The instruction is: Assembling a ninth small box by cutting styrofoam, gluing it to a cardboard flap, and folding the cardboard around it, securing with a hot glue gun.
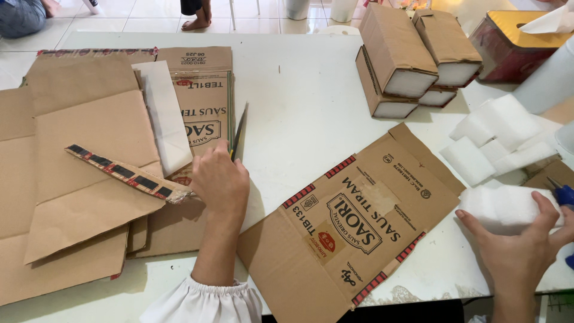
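On the white table point(311, 101), the person's left hand point(220, 179) is closed around the handle end of a long thin blade point(239, 130), which points away across the tabletop beside a stack of flattened cardboard sheets point(78, 161). That blade looks stiff, light and sharp along its length, so the handle is the only safe place to grip it; the fingers hide the handle itself. A narrow cut cardboard strip point(128, 174) lies loose on the stack, just left of the hand. The right hand point(523, 245) is clamped on a white foam block point(499, 206) at the table's right edge. I judge the foam soft, very light and easily dented, best held by its broad faces. Between the hands lies an opened printed carton point(347, 221), flat, stiff enough to slide but prone to creasing. Cardboard-wrapped foam bundles point(412, 57) sit stacked farther back.
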